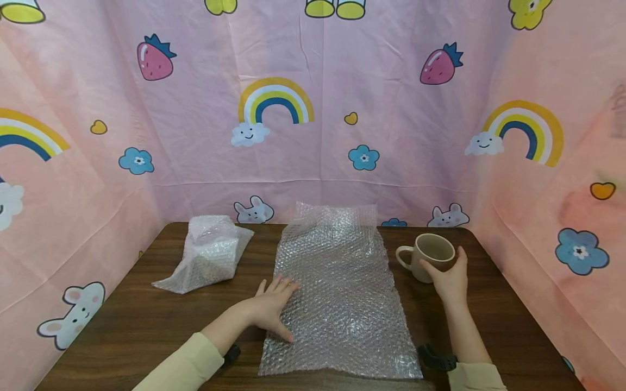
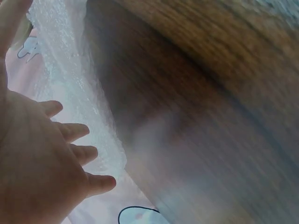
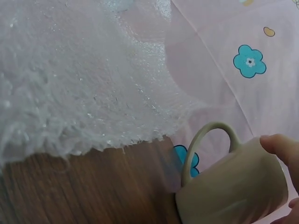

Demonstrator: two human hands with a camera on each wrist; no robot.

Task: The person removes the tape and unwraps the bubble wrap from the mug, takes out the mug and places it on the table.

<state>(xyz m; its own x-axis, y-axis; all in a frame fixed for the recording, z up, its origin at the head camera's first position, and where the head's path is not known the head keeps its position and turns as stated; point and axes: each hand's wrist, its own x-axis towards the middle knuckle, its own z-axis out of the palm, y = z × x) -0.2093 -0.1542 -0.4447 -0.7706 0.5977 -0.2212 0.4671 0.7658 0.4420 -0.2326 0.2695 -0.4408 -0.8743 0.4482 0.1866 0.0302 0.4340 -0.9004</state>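
Mug (image 1: 426, 252) clasped by right grip (image 1: 452, 278) | left grip (image 1: 271, 310) spread at bubble wrap (image 1: 342, 288) edge | tabletop (image 1: 421, 309) between mug and wrap

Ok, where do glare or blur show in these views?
Head: glints across the flat bubble wrap sheet; left wrist: wooden tabletop blurred, with a hazy sheen; right wrist: same sheet soft at left, beige mug clearer.

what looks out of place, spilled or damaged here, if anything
Nothing looks spilled or damaged. The spread bubble wrap sheet is mildly odd: its far end seems to rise against the backdrop instead of lying flat on the table. The mug in the right hand looks intact.
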